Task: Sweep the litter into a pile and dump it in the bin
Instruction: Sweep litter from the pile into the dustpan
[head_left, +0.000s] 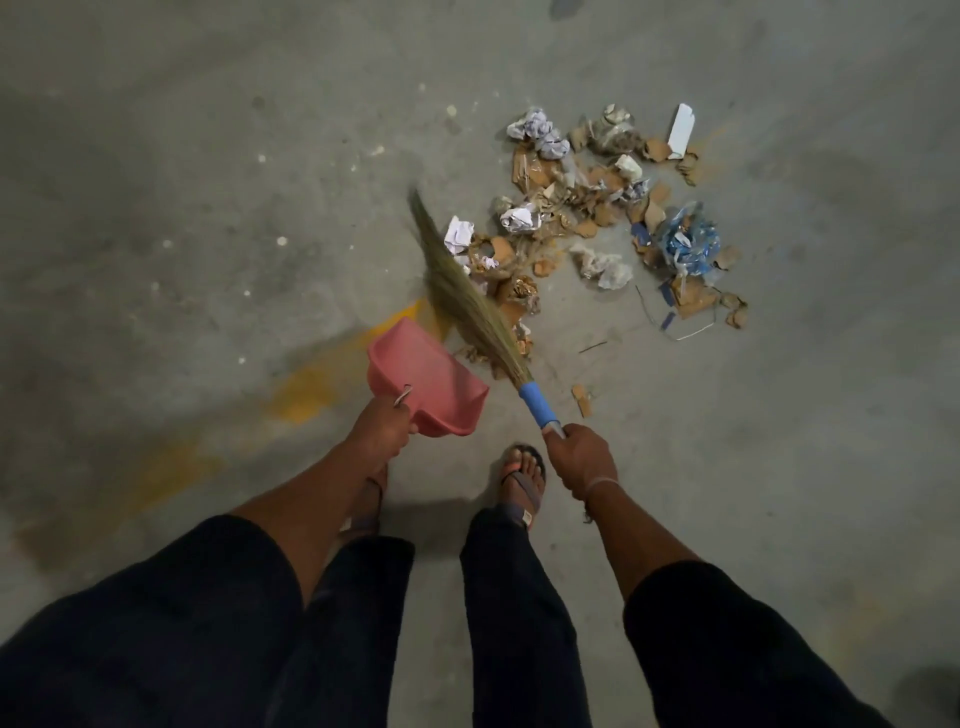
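Beside litter (597, 208), right hand (584, 457) grips broom (467, 306); left hand (382, 426) grips dustpan (426, 384)

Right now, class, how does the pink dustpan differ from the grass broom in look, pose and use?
The dustpan is pink, broad, rigid plastic; the broom is a long, thin bundle of tan grass with a blue grip. The left hand holds the dustpan clear of the litter; the right hand reaches the broom's bristles to the litter's edge. The broom is blurred, the dustpan sharp. Both are gripped by one hand.
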